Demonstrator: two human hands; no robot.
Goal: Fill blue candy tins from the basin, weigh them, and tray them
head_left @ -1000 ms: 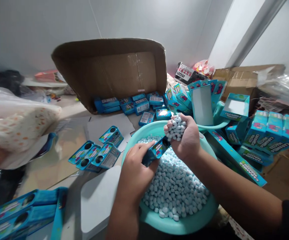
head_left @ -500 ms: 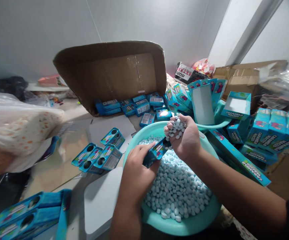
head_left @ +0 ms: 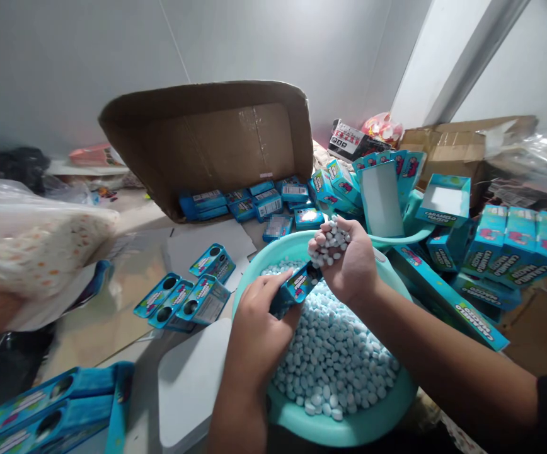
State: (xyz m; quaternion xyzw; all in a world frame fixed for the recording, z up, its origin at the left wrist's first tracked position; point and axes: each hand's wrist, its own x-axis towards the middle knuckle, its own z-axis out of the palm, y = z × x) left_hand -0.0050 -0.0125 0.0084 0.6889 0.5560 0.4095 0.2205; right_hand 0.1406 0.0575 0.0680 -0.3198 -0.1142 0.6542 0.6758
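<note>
Tilted over a turquoise basin (head_left: 344,435), a small blue candy box (head_left: 300,284) is gripped by my left hand (head_left: 264,309). Its open end points toward my right hand (head_left: 349,265), which is cupped palm-up around a heap of pale blue candies (head_left: 331,243). The candies lie at the box's mouth, and some are right at the opening. Below both hands, the basin is filled with loose candies (head_left: 334,353) of the same kind. My fingers hide part of the box's lower side.
Several blue boxes with round holes (head_left: 202,296) stand left of the basin, near a white lid (head_left: 191,384). Behind, a tipped cardboard carton (head_left: 217,139) holds more small boxes. Display boxes (head_left: 514,246) and a long blue carton (head_left: 448,296) crowd the right side.
Both hands keep nearly the same place, box and candies still together. The whole view has shifted very slightly.
</note>
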